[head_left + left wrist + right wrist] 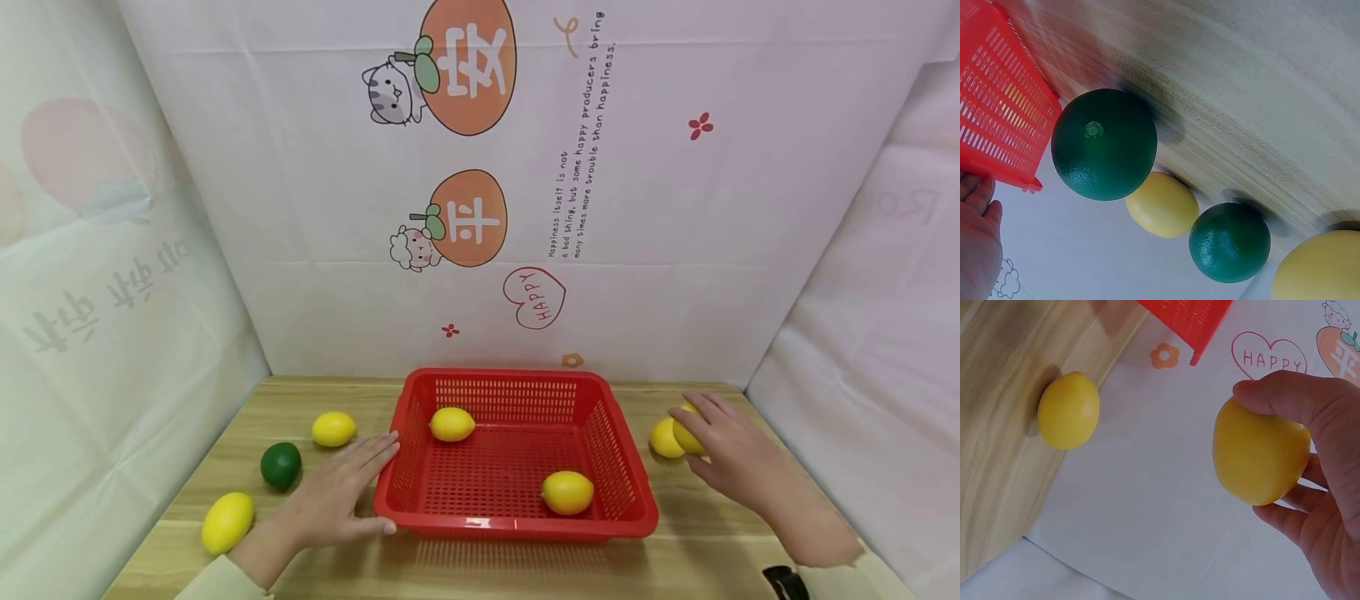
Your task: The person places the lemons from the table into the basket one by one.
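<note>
My right hand (738,458) holds a lemon (1260,453) between thumb and fingers, raised above the table to the right of the red basket (517,527). Behind that fruit, a second lemon (663,439) rests on the wood. My left hand (330,496) touches the basket's left side with its fingers extended. Inside the basket lie two lemons, one at the back left (452,424) and one at the front right (567,492). In the left wrist view a green citrus fruit (1104,147) sits beside the basket; the left hand hides it in the head view.
Left of the basket, another green fruit (281,466) lies between two lemons, one farther back (333,429) and one nearer (228,523). White printed cloth (637,333) hangs behind the wooden table (712,542) and along both sides.
</note>
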### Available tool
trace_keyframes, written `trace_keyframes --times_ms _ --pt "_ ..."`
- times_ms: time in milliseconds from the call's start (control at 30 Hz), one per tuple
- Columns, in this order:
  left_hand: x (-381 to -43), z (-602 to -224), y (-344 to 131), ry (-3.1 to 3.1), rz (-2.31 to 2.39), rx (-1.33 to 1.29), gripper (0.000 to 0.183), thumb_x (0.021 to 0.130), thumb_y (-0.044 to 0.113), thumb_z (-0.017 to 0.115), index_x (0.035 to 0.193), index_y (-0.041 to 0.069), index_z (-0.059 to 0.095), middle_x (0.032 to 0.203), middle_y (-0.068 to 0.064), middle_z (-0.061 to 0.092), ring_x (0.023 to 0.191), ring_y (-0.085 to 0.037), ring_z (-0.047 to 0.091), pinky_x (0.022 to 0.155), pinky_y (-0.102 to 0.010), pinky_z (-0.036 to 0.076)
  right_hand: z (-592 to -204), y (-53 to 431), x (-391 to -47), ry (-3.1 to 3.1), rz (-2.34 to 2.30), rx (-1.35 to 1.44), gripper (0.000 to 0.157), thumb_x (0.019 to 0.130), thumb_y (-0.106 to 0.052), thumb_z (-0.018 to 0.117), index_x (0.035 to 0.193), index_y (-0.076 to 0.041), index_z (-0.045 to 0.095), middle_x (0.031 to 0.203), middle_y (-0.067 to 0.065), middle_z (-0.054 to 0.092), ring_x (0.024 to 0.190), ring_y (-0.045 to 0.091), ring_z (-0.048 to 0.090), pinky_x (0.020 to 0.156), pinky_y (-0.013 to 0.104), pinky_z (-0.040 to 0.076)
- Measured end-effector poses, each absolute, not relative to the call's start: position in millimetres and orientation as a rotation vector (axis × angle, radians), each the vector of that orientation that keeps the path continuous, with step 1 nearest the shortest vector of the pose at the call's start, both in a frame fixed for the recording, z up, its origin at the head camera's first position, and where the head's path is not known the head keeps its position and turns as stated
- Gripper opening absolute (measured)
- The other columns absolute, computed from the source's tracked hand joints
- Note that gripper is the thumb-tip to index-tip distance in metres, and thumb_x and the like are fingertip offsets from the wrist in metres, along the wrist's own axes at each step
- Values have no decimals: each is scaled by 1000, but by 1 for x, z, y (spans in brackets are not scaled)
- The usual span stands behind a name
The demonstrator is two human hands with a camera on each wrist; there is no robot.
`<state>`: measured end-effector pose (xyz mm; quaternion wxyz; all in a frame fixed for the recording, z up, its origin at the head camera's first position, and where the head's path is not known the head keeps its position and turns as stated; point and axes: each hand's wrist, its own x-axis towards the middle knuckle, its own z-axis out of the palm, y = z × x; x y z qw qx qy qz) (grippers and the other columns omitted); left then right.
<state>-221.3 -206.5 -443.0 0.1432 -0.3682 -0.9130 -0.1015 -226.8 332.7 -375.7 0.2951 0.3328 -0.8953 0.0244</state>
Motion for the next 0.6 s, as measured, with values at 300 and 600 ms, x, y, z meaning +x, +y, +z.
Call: trace_keyframes --times_ms 300,600 --pt "-222 -443 -207 -2626 -288 -1068 95 82 73 55 144 1 44 152 -9 38 138 -27 37 110 -48 33 -370 320 -229 -2363 26 911 66 52 -5 87 113 2 63 116 29 57 104 47 53 81 60 50" --pt "-222 -444 -207 -2619 -288 -1067 95 82 73 55 145 2 43 153 -9 36 138 -27 36 111 -47 33 -368 306 -234 -2297 33 960 61 55 -7 88 110 1 63 113 28 58 100 46 56 75 57 54"
